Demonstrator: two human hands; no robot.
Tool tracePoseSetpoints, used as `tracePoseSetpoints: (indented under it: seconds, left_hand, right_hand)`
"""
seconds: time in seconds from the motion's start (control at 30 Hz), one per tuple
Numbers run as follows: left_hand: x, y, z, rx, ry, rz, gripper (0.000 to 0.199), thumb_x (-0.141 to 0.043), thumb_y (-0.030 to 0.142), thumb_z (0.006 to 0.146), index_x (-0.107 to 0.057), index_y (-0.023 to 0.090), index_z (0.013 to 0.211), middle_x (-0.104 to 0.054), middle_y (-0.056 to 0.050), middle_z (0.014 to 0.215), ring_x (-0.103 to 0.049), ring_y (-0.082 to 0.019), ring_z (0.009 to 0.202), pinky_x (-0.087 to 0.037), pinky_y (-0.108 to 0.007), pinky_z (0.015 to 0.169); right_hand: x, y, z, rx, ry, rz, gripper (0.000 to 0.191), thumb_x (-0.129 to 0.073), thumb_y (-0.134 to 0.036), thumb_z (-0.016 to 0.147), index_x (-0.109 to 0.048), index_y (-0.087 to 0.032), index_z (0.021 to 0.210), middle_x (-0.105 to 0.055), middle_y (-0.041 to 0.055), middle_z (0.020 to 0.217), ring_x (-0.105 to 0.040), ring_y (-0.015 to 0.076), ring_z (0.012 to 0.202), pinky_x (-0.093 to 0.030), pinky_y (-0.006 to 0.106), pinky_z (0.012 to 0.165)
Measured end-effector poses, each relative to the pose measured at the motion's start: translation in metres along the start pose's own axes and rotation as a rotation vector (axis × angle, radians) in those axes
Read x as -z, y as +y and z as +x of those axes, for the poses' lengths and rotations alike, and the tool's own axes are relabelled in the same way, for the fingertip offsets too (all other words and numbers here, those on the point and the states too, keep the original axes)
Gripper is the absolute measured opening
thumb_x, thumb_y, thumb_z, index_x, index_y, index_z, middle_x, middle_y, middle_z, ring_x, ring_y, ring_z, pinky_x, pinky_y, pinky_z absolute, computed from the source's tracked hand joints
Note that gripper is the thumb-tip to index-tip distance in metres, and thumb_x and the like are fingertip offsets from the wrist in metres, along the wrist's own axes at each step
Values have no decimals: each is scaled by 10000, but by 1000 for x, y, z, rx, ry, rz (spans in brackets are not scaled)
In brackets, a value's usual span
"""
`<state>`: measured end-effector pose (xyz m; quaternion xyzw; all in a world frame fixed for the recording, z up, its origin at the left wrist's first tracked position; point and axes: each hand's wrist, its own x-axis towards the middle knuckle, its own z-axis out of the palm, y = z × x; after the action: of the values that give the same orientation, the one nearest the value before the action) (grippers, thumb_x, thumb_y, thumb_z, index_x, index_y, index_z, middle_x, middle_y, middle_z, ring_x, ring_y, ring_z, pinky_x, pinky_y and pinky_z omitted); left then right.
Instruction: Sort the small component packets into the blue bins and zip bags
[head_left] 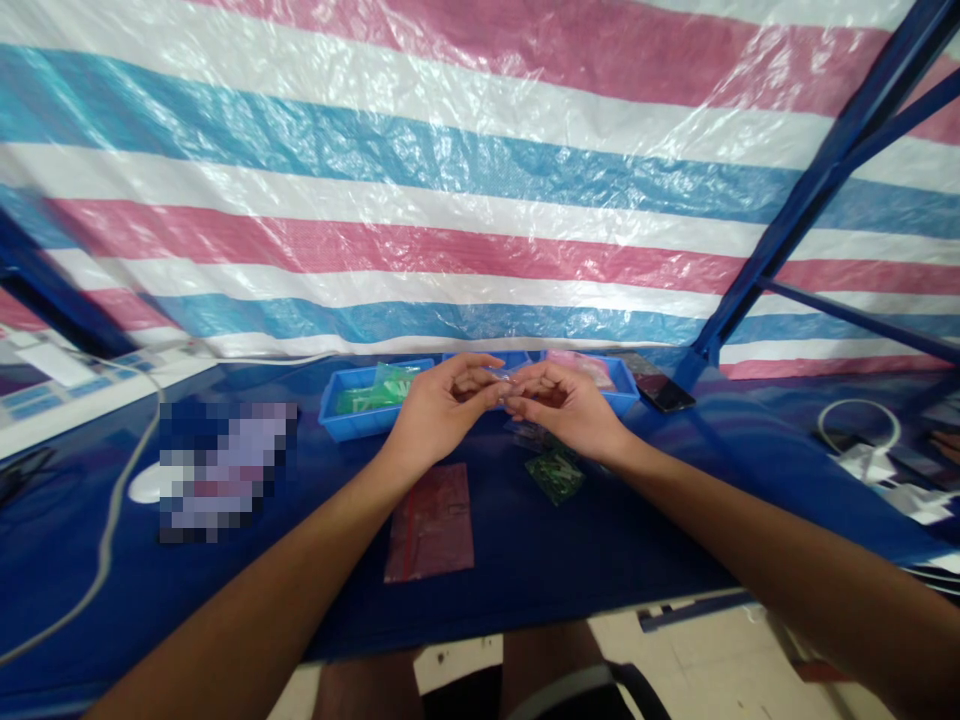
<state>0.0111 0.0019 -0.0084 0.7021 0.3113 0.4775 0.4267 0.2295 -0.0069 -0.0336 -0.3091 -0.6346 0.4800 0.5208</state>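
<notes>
My left hand point(448, 402) and my right hand point(564, 402) meet above the middle of the table, fingertips almost touching. Both pinch what looks like a small clear plastic bag point(507, 377); the fingers cover most of it. Behind the left hand, a blue bin point(356, 424) holds green plastic bags point(379, 390). Another blue bin point(624, 398), with pink bags point(581, 368), is behind the right hand. Part of a third blue bin point(517, 358) shows between them. Below my hands lie a green bag with small pieces point(555, 474) and a flat pink zip bag point(433, 525).
A dark phone point(666, 393) lies right of the bins. At left are a white mouse point(151, 484), a blurred-out purple item point(240, 465) and a white cable point(112, 530). White chargers and cables point(874, 462) lie at right. A striped plastic sheet point(450, 180) hangs behind the blue table point(570, 570).
</notes>
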Motion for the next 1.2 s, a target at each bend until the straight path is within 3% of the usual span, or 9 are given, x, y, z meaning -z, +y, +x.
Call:
tracePoseSetpoints:
  seconds: [0.27,0.47,0.67,0.77,0.87,1.0,1.1,1.2]
  left_hand:
    - [-1,-3,0,-2,-18,19,509,-862,465,921,-705,181,1314,-843,-89,1051,-825,-263,975,-638,-400,940]
    - [1,-2,0,-14,-30,72,545,-841,438,938,-660,209,1398,-835,-77,1030,-811,-257,938,-627,-396,912]
    - [2,-3,-1,-102,-18,249,690,-875,373,886,-622,260,1518,-784,-116,1301,-802,-270,1059,-663,-385,886]
    - [3,-1,-1,-183,-35,346,490,-836,348,912,-744,258,1384,-728,-121,1402,-783,-269,1107,-672,-375,875]
    - [3,1,-1,-230,-56,414,272,-763,363,983,-827,241,1219,-739,-119,1357,-775,-262,1090,-669,-385,893]
    - [4,4,-1,-238,-14,438,285,-684,443,1061,-855,257,1194,-770,-114,1298,-752,-277,1163,-652,-367,891]
    - [5,7,-1,-245,46,450,323,-683,499,1062,-872,261,1172,-711,-120,1439,-731,-280,1200,-635,-346,871]
    - [7,9,0,-201,83,449,342,-705,534,1043,-871,255,1149,-766,-102,1301,-747,-241,1024,-591,-322,792]
  right_hand:
    - [4,1,4,5,84,36,429,-956,-511,797,-719,-253,1045,-815,4,951,-778,195,832,-678,348,742]
    - [3,-2,4,16,78,35,400,-937,-516,826,-749,-250,1059,-808,18,988,-774,200,862,-682,353,741]
    - [6,-5,6,-13,88,57,515,-949,-524,805,-691,-264,1166,-775,-25,838,-746,186,734,-660,338,670]
    - [7,-6,5,-22,101,71,601,-945,-490,813,-658,-277,1296,-771,-35,838,-744,182,713,-658,333,660]
    - [7,-6,4,-18,93,59,584,-932,-495,823,-676,-272,1298,-767,-27,839,-735,182,707,-652,331,642]
    - [7,-6,4,-12,69,17,397,-826,-566,904,-759,-246,1129,-765,17,895,-735,190,775,-651,326,645]
    - [7,-6,3,1,41,-18,372,-787,-573,933,-765,-252,1119,-781,39,988,-743,194,826,-647,318,649]
    - [5,-8,2,17,32,-79,376,-855,-552,891,-754,-254,1097,-773,26,921,-730,187,774,-616,300,611]
